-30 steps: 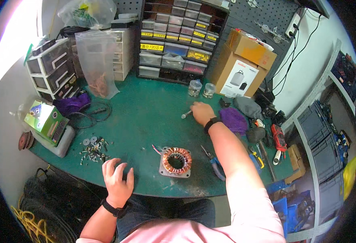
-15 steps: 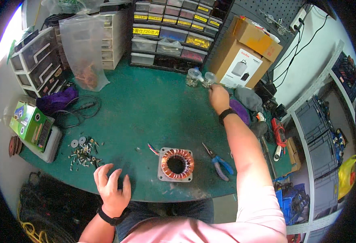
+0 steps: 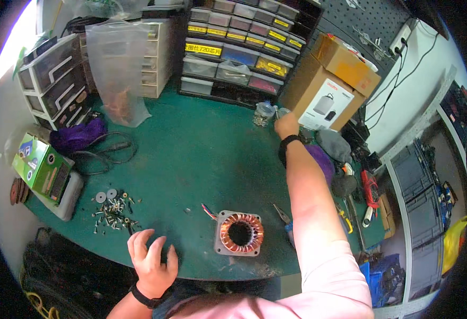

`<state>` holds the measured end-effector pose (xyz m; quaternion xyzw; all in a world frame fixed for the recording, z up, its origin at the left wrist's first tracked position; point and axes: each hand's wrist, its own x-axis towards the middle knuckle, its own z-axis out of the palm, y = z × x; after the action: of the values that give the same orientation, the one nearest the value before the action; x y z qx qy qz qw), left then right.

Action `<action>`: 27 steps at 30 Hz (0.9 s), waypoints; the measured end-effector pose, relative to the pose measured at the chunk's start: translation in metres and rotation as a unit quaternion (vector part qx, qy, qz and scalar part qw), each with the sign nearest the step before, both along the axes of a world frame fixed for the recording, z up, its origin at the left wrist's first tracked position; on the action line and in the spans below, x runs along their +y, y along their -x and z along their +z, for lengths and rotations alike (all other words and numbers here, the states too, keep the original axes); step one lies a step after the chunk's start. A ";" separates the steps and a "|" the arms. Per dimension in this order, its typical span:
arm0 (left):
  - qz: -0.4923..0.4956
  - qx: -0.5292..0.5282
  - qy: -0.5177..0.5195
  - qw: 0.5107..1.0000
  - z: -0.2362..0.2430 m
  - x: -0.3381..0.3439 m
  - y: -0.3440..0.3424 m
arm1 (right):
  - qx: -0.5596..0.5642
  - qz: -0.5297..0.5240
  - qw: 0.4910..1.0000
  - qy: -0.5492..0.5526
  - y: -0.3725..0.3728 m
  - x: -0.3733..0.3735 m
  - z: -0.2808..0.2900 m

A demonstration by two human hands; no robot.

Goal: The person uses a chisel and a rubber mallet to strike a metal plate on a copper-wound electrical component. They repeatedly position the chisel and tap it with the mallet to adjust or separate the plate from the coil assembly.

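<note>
My right hand (image 3: 286,125) reaches to two small clear jars (image 3: 263,114) at the back right, fingers closed on a small metal object (image 3: 277,113) whose shape is unclear; it partly hides the second jar. My left hand (image 3: 151,258) hovers near the bench's front edge, fingers loosely curled and apart, holding nothing. Near it lies a loose pile of screws and washers (image 3: 114,215). A copper-wound ring (image 3: 228,231) on a square metal plate (image 3: 223,247), with coloured leads, sits at front centre. Long-nose pliers (image 3: 282,213) lie beside it, partly behind my right forearm.
The green bench (image 3: 175,154) holds drawer cabinets (image 3: 233,64), a hanging plastic bag (image 3: 114,74), a cardboard box (image 3: 326,85), purple cloths (image 3: 79,135), a cable, a green box (image 3: 39,167), a red meter (image 3: 370,189) and tools. Shelving with grey bins (image 3: 419,202) stands right.
My right hand has moved away from me and rightward, up to the jars, with the small metal object. My left hand stays low near the front edge; the view has shifted somewhat.
</note>
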<state>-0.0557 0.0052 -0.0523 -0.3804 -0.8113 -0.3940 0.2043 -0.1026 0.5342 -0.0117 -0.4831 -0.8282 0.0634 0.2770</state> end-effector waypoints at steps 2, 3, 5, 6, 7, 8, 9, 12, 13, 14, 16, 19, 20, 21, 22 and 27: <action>-0.004 0.003 -0.002 1.000 0.000 0.000 0.000 | -0.002 -0.009 1.000 0.023 0.001 0.004 -0.004; -0.007 0.004 -0.004 1.000 0.001 0.000 0.001 | -0.039 0.008 0.999 -0.007 -0.001 0.009 -0.007; -0.008 0.003 -0.009 1.000 -0.002 0.000 0.001 | -0.114 0.045 0.990 -0.066 -0.007 0.020 -0.019; -0.002 0.005 -0.006 1.000 -0.001 -0.001 0.001 | -0.130 0.052 0.987 -0.076 -0.006 0.012 -0.016; 0.002 0.007 -0.004 1.000 0.000 -0.002 0.001 | -0.130 0.068 0.985 -0.092 -0.009 0.008 -0.008; -0.012 -0.004 -0.010 1.000 0.005 0.000 0.001 | -0.131 0.081 0.982 -0.106 -0.016 -0.003 0.005; -0.008 -0.001 -0.008 1.000 0.005 0.001 0.002 | -0.266 0.162 0.926 -0.214 -0.024 -0.006 0.018; -0.006 0.011 0.000 1.000 0.004 0.001 0.002 | -0.085 0.241 0.966 -0.047 -0.043 -0.037 0.052; -0.006 0.011 -0.007 1.000 0.004 0.002 0.002 | -0.076 0.283 0.956 -0.036 -0.054 -0.049 0.060; -0.004 0.011 -0.009 1.000 0.005 0.002 0.002 | -0.064 0.307 0.949 0.016 -0.061 -0.070 0.071; -0.002 0.012 -0.017 1.000 0.006 0.001 0.001 | -0.057 0.354 0.929 0.086 -0.083 -0.126 0.095; 0.003 0.014 -0.019 1.000 0.004 0.000 0.001 | -0.064 0.438 0.887 0.129 -0.113 -0.209 0.102; 0.010 0.019 -0.019 1.000 0.003 0.001 0.001 | -0.079 0.474 0.872 0.091 -0.124 -0.229 0.100; 0.010 0.019 -0.022 1.000 0.001 0.000 0.001 | -0.092 0.511 0.853 0.055 -0.133 -0.247 0.095; 0.007 0.023 -0.026 0.999 0.002 0.002 0.001 | -0.109 0.523 0.845 0.038 -0.144 -0.264 0.093; 0.001 0.029 -0.026 0.999 0.001 0.004 0.000 | -0.112 0.510 0.853 -0.015 -0.175 -0.306 0.072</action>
<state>-0.0561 0.0089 -0.0512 -0.3853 -0.7948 -0.4037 0.2385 0.0720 0.2281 0.0602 0.0073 -0.9845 0.1286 0.1187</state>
